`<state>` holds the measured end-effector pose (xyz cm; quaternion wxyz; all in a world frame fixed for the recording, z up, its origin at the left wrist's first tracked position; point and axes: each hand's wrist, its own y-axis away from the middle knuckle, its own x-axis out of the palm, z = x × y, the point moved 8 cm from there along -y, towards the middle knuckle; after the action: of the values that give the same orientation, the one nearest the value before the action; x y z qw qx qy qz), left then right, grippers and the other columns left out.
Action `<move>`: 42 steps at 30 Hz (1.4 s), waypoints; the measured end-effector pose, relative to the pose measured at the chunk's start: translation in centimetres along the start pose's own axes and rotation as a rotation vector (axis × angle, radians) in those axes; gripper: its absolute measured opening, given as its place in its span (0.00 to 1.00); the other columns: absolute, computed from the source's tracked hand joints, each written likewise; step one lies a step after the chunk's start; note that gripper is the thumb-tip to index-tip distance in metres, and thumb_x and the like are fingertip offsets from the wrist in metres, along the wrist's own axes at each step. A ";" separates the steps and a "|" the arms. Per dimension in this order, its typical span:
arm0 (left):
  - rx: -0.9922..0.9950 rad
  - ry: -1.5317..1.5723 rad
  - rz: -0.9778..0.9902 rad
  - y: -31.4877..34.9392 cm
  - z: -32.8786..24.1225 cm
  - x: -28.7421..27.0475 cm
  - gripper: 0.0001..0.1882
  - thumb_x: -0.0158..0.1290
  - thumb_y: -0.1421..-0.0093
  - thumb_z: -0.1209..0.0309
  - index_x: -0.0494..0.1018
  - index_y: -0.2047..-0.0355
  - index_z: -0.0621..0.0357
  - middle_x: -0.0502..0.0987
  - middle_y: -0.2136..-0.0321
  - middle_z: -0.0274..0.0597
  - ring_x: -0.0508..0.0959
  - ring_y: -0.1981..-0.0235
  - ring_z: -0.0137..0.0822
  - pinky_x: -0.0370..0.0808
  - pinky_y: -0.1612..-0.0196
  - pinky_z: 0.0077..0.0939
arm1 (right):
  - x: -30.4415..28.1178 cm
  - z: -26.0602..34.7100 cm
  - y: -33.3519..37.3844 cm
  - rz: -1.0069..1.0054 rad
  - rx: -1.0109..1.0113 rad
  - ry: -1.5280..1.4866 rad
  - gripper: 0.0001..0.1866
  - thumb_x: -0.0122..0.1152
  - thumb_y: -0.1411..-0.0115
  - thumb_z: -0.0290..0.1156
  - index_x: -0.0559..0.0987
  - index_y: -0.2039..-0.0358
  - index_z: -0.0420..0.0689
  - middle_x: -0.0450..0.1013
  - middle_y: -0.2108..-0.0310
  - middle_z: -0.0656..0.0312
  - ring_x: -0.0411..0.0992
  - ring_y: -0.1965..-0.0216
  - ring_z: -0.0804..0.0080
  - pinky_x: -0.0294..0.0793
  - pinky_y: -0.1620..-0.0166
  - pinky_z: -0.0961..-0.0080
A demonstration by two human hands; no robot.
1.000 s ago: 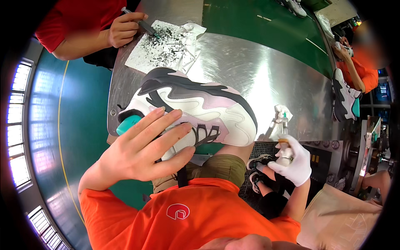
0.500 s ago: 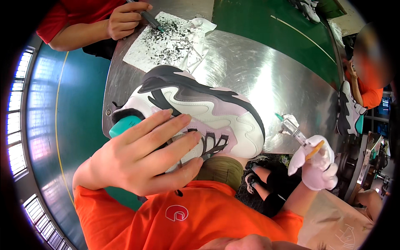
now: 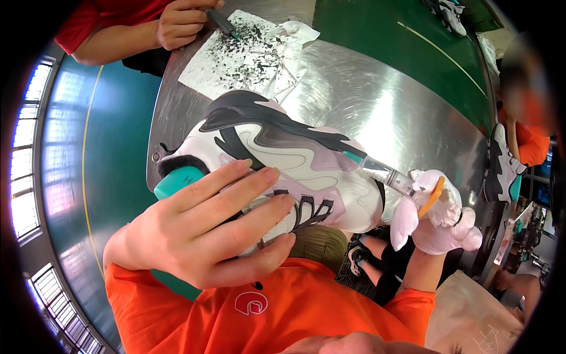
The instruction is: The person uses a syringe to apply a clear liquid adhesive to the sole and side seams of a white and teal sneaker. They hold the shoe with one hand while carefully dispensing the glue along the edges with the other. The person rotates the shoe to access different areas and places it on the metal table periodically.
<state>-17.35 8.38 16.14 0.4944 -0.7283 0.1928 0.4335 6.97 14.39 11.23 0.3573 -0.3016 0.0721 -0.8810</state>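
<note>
A white, grey and pale lilac sneaker (image 3: 277,150) lies on its side, its dark sole edge away from me. Turquoise filling, a shoe last by its look, shows in its collar (image 3: 180,182). My bare left hand (image 3: 206,227) grips the sneaker across the laces, fingers slightly apart. In my right hand (image 3: 442,215), gloved in white with an orange band round a finger, is a clear syringe (image 3: 386,175) with a green tip. That tip is at the seam between upper and sole, near the toe; I cannot tell whether it touches.
A metal table (image 3: 348,74) carries a white sheet (image 3: 206,71) strewn with dark crumbs. Across it, a co-worker's hand (image 3: 183,23) holds a dark pen-like tool (image 3: 224,25) over the sheet. At the right, another person sits by a similar sneaker (image 3: 501,165).
My right hand has brought the syringe leftward, from beyond the toe to the sneaker's sole seam. My left hand keeps its hold on the sneaker.
</note>
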 end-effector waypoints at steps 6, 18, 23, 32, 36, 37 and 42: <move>-0.007 0.023 0.007 0.1 0.0 0.1 0.12 0.61 0.50 0.69 0.76 0.64 0.48 0.78 0.59 0.46 0.81 0.60 0.51 0.81 0.58 0.43 | 0.6 -0.5 -1.0 0.080 0.062 -0.064 0.21 0.64 0.51 0.54 0.82 0.59 0.58 0.61 0.42 0.37 0.77 0.73 0.45 0.58 0.37 0.44; -0.008 0.002 0.023 0.1 0.0 0.1 0.12 0.61 0.50 0.69 0.76 0.64 0.47 0.79 0.60 0.45 0.81 0.59 0.51 0.81 0.57 0.43 | -0.5 -1.1 -0.6 0.019 0.175 -0.101 0.20 0.67 0.50 0.52 0.83 0.60 0.55 0.62 0.44 0.33 0.77 0.73 0.43 0.73 0.48 0.48; -0.009 0.010 0.049 -0.2 -0.1 0.2 0.12 0.63 0.53 0.69 0.76 0.65 0.47 0.79 0.61 0.46 0.81 0.59 0.52 0.81 0.56 0.45 | -0.5 -0.6 -0.6 -0.082 0.241 -0.067 0.22 0.69 0.50 0.52 0.83 0.60 0.52 0.62 0.45 0.28 0.76 0.72 0.44 0.80 0.58 0.54; -0.059 0.021 0.074 -0.6 -0.3 0.2 0.12 0.64 0.56 0.70 0.77 0.68 0.49 0.78 0.60 0.47 0.81 0.57 0.53 0.80 0.55 0.48 | -0.8 0.2 -0.2 -0.245 0.393 0.043 0.38 0.73 0.57 0.54 0.78 0.56 0.32 0.66 0.53 0.32 0.75 0.72 0.48 0.79 0.72 0.63; -0.062 0.004 0.090 -0.7 -0.4 0.2 0.12 0.63 0.55 0.71 0.76 0.68 0.49 0.78 0.60 0.47 0.80 0.56 0.53 0.80 0.54 0.47 | -0.8 0.3 0.2 -0.286 0.360 0.172 0.51 0.70 0.60 0.63 0.71 0.53 0.24 0.72 0.74 0.50 0.72 0.86 0.60 0.71 0.79 0.75; -0.063 -0.002 0.096 -0.7 -0.4 0.1 0.12 0.63 0.55 0.72 0.76 0.68 0.49 0.78 0.60 0.47 0.80 0.56 0.53 0.80 0.54 0.47 | -0.8 0.3 0.0 -0.256 0.352 0.135 0.49 0.70 0.60 0.64 0.74 0.54 0.27 0.72 0.72 0.49 0.72 0.86 0.60 0.70 0.79 0.75; -0.071 -0.015 0.128 -1.0 -0.6 0.2 0.14 0.62 0.53 0.71 0.76 0.64 0.49 0.78 0.60 0.48 0.80 0.56 0.54 0.79 0.53 0.47 | -0.8 0.8 0.7 -0.312 0.372 0.181 0.29 0.71 0.61 0.61 0.82 0.69 0.49 0.73 0.59 0.46 0.72 0.84 0.55 0.74 0.72 0.72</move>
<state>-16.30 8.33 16.57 0.4412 -0.7281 0.2197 0.4764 8.25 14.51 11.25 0.2586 -0.1581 -0.1071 -0.9469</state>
